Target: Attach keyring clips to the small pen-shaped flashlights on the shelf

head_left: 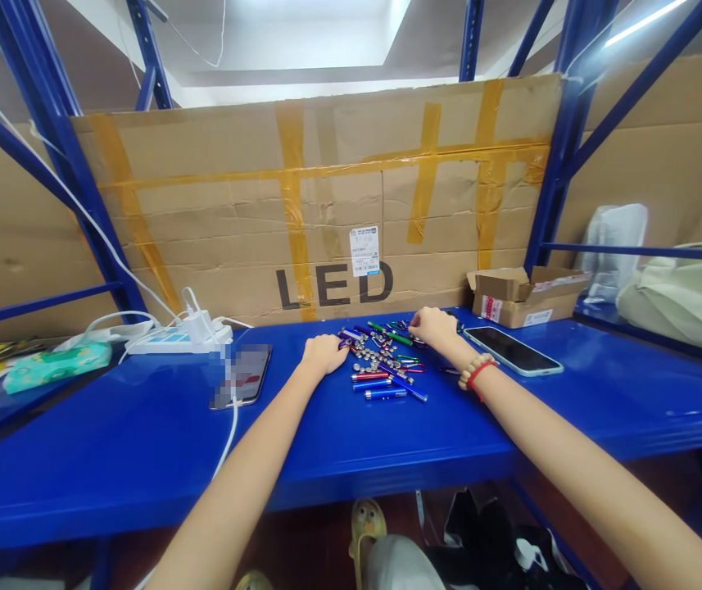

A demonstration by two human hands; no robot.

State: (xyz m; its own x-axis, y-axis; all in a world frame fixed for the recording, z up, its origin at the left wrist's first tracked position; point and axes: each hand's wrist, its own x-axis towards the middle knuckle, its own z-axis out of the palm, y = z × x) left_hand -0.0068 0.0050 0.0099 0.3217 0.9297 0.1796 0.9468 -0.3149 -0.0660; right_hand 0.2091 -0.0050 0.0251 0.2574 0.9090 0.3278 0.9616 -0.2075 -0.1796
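Note:
Slim, coloured metal tubes with silver ends lie in a loose pile on the blue table (301, 434). Among them are a red tube (370, 377), a blue tube (386, 394) and a green tube (398, 338). Small round silver pieces like button cells (372, 354) are scattered in the middle. My left hand (324, 354) is closed at the pile's left edge; a bit of something dark and coloured shows at its fingertips. My right hand (435, 328) has its fingers pinched together at the far right of the pile, and what they hold is hidden.
A phone (514, 351) lies right of the pile, and another phone (255, 373) lies left. Behind that, a white power strip (172, 339) has a charger and cables. An open cardboard box (523, 299) stands back right. A taped cardboard sheet (233, 221) closes the rear.

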